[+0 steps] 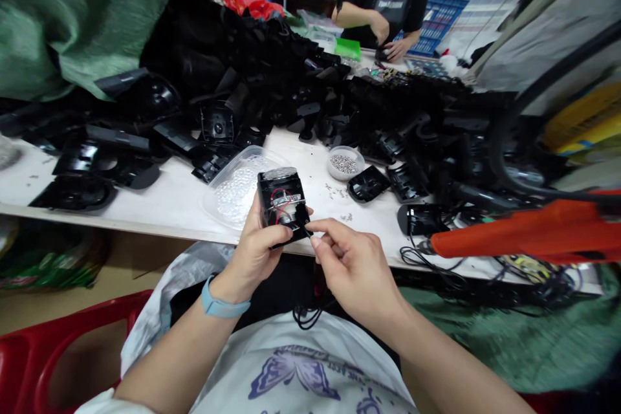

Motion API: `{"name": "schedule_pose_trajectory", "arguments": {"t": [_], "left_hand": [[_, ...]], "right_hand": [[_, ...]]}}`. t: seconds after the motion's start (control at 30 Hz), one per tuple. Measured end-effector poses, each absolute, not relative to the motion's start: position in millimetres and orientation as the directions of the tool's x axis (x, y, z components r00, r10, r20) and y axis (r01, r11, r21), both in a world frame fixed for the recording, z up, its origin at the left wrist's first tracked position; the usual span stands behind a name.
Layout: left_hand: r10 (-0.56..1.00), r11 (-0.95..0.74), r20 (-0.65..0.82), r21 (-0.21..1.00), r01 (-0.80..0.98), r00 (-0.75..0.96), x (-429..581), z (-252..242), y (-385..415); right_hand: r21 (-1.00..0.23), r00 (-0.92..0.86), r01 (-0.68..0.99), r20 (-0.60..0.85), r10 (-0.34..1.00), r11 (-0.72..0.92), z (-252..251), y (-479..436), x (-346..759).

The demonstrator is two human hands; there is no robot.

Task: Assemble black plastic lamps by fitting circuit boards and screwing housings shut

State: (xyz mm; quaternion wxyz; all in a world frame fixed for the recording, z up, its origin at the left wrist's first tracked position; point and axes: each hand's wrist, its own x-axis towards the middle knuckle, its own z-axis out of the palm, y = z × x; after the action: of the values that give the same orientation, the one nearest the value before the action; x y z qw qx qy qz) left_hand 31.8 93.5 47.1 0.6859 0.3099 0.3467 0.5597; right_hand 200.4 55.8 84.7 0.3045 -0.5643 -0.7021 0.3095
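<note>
My left hand (pixel 255 249) grips an open black plastic housing (pixel 267 197) above the table's front edge. Inside it are red wires (pixel 281 193), and a clear round lens (pixel 279 173) sits at its top end. My left thumb presses on the lower part of the housing. Thumb and forefinger of my right hand (pixel 356 265) are pinched at the housing's lower right corner; what lies between them is too small to make out. Just beyond the housing stands a clear tray (pixel 218 197) of transparent lenses. To its right is a round bowl (pixel 345 171) of small metal screws.
Black plastic parts (pixel 291 77) are heaped across the table (pixel 160 207). Loose screws (pixel 346 217) lie near the bowl. An orange power tool (pixel 524 233) juts in from the right. Across the table, a person (pixel 388 0) handles a dark part. A red chair (pixel 29 343) stands at left.
</note>
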Motion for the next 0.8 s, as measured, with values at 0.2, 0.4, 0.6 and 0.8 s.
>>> {"name": "schedule_pose_trajectory", "arguments": {"t": [0.2, 0.4, 0.6, 0.8], "left_hand": [[0.958, 0.272, -0.266, 0.740, -0.615, 0.105, 40, 51, 89], [0.919, 0.385, -0.340, 0.677, -0.627, 0.198, 38, 44, 89], [0.831, 0.527, -0.263, 0.654, -0.542, 0.491, 33, 39, 82], [0.735, 0.596, -0.286, 0.704, -0.386, 0.615, 32, 40, 78]], "right_hand": [[-0.532, -0.268, 0.728, 0.360, 0.894, 0.433, 62, 40, 193], [-0.543, -0.389, 0.704, 0.245, 0.888, 0.458, 67, 49, 208], [-0.617, -0.397, 0.586, 0.347, 0.850, 0.525, 100, 80, 228], [-0.561, -0.555, 0.645, 0.123, 0.823, 0.519, 109, 83, 223]]}}
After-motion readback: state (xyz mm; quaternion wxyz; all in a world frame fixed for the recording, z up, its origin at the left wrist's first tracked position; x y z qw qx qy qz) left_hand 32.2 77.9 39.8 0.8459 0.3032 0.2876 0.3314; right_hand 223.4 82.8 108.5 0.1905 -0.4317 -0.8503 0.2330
